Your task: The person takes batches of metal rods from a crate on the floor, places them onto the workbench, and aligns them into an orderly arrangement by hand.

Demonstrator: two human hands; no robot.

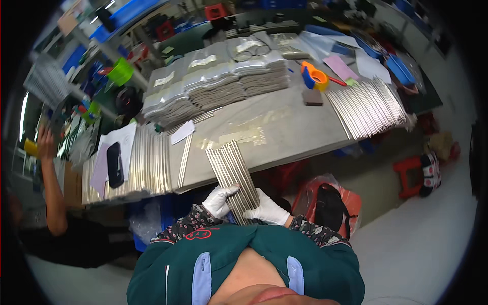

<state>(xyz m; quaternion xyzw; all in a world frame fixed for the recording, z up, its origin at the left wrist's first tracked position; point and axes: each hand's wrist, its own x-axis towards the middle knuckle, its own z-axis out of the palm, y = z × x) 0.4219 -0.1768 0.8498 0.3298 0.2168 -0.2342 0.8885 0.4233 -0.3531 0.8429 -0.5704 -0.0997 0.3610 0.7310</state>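
A flat bundle of several shiny metal rods (pixel 231 168) slants from the table's front edge toward my chest. My left hand (pixel 218 202), in a white glove, is closed on the bundle's left side. On its right side, lower down, my right hand (pixel 268 209) grips it too, also gloved. Part of the fingers of both hands is hidden by the rods. A few loose rods (pixel 185 160) lie on the table to the left, beside a small white slip (pixel 182 132). Clear tape strips (pixel 239 136) are stuck to the tabletop beyond the bundle.
Rows of rods lie at left (pixel 147 162) and right (pixel 367 109); a black phone (pixel 116 165) rests on the left row. Bagged grey stacks (pixel 213 76) line the back, near an orange-and-blue tape dispenser (pixel 314 79) and brown block (pixel 312 98). A co-worker's arm (pixel 55 198) is raised at far left.
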